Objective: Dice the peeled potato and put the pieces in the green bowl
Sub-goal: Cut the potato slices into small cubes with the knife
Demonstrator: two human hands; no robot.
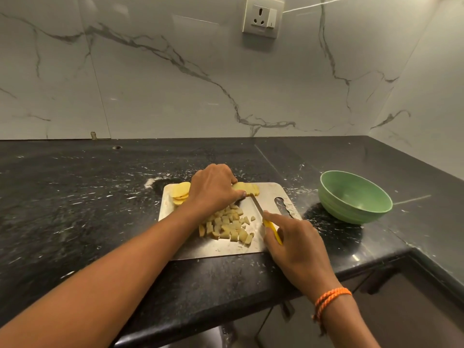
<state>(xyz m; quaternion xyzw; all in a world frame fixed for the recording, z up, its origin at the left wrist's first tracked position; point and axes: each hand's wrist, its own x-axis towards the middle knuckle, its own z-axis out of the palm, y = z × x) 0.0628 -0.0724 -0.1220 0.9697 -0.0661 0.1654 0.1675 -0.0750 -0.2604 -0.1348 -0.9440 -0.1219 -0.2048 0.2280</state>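
Note:
A steel cutting board (223,247) lies on the black counter. My left hand (213,189) presses down on a stack of yellow potato slices (247,189) at the board's far edge. My right hand (296,247) grips a knife (258,206) by its yellow handle, index finger along the top, blade tip touching the slices beside my left fingers. A heap of diced potato (227,227) sits in the board's middle. More potato slices (180,192) lie at the far left corner. The green bowl (354,197) stands to the right with nothing in it.
The black speckled counter (75,197) runs left and wraps round the right corner behind the bowl. A marble wall with a socket (262,17) rises behind. The counter's front edge lies just below the board, with dark cabinets (401,310) underneath.

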